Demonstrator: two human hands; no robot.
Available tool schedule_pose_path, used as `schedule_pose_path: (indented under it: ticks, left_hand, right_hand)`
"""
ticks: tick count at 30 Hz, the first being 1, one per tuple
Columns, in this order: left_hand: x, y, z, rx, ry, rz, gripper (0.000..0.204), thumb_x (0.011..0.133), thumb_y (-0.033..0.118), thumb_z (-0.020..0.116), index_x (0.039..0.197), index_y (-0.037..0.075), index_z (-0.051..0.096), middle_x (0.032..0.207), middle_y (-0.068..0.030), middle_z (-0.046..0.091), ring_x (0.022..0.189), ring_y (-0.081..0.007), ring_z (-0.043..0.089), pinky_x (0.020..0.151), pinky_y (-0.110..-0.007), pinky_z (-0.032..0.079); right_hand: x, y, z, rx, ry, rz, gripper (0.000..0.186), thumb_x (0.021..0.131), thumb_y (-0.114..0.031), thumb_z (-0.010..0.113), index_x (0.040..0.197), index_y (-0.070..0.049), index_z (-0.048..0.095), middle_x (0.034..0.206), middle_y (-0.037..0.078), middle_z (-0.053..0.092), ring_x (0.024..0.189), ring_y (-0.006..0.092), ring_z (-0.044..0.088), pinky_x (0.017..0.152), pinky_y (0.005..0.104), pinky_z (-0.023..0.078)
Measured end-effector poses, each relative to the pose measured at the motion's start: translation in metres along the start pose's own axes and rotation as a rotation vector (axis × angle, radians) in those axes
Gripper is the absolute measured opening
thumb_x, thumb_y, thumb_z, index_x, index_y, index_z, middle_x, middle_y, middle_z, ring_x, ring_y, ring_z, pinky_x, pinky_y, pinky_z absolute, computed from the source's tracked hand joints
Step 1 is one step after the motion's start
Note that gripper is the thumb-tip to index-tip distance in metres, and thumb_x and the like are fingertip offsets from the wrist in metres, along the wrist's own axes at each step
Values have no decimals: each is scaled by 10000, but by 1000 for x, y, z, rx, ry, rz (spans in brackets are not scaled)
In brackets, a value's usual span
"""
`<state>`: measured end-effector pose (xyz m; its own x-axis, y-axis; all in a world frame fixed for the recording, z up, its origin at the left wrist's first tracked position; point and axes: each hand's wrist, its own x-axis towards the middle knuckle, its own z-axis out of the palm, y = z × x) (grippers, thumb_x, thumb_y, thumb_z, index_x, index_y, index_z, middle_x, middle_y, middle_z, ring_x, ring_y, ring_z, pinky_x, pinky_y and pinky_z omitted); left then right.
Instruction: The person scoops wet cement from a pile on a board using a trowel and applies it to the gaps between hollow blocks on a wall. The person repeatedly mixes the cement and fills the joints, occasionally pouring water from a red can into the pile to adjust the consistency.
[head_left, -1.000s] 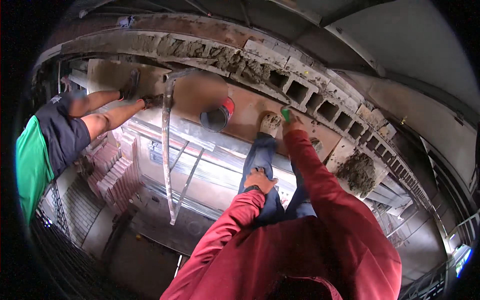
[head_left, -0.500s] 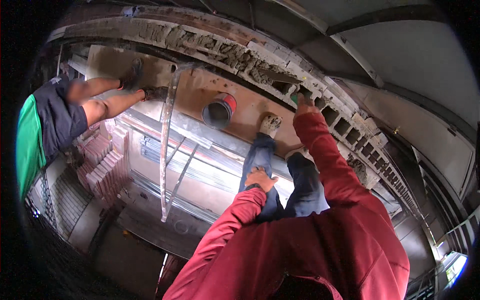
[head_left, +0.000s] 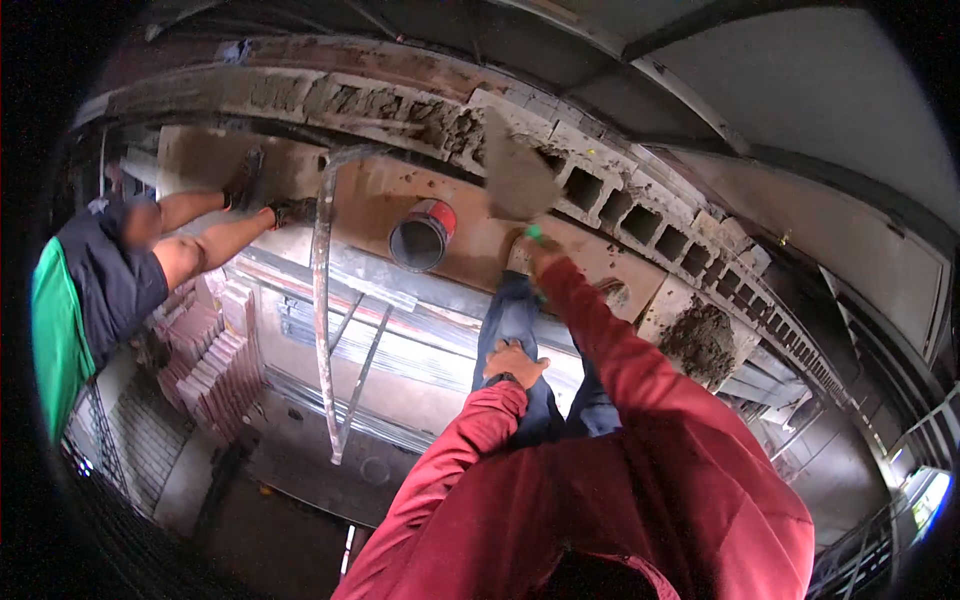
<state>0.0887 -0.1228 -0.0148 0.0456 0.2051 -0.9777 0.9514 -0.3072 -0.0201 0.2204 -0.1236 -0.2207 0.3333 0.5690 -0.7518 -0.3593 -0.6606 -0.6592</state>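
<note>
My right hand [head_left: 546,256] is closed round the green handle of a trowel [head_left: 522,182]. The wide grey blade points away from me, its tip by the top of a hollow-block wall [head_left: 640,222]. Rough wet mortar [head_left: 440,120] covers the blocks left of the blade, while bare open cavities show to its right. With its fingers apart, my left hand [head_left: 517,364] rests on my left leg near the knee and holds nothing. Part of my right shoe is hidden behind my right arm.
I stand on a plank platform [head_left: 465,215] beside the wall. A red can [head_left: 440,213] stands left of my feet; a mortar heap [head_left: 700,342] lies on a board at right. A metal frame [head_left: 322,300] crosses the platform. Another person [head_left: 110,260] is at left, near stacked reddish tiles [head_left: 215,340].
My right hand has drawn back from the wall toward me and left, bringing the trowel blade into fuller view. My left hand stays on my leg. The mortar heap is now less covered.
</note>
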Motion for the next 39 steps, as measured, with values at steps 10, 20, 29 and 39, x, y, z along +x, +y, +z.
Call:
schedule_pose_path:
  ticks: [10, 20, 29, 39]
  left_hand:
    - [35, -14, 27, 214, 8, 71, 847, 724, 615, 589, 1349, 69, 416, 1379, -207, 377, 1168, -385, 483, 971, -410, 417]
    - [24, 35, 16, 498, -50, 28, 886, 731, 632, 578, 1363, 41, 384, 1404, -232, 351, 1219, -363, 454, 998, -382, 399]
    - [25, 81, 23, 684, 133, 254, 823, 736, 573, 606, 1303, -3, 448, 1315, -253, 458, 1259, -365, 401, 1058, -399, 315]
    - [-38, 251, 88, 521, 360, 929, 664, 731, 240, 719, 1276, -11, 434, 1204, -233, 517, 1147, -373, 463, 978, -418, 370]
  right_hand:
    - [7, -81, 31, 709, -364, 490, 402, 874, -544, 518, 817, -146, 506, 593, -48, 439, 446, 95, 397, 403, 262, 344]
    - [-44, 38, -41, 1169, -628, 422, 460, 797, -653, 540, 841, -195, 528, 571, -60, 440, 406, 93, 391, 383, 279, 338]
    - [-191, 76, -141, 808, -272, 480, 492, 857, -605, 477, 796, -123, 555, 521, 6, 471, 396, 155, 452, 367, 347, 383]
    - [-343, 278, -234, 440, 654, 511, 401, 813, -446, 578, 885, -52, 606, 696, 116, 624, 615, 257, 628, 576, 384, 491]
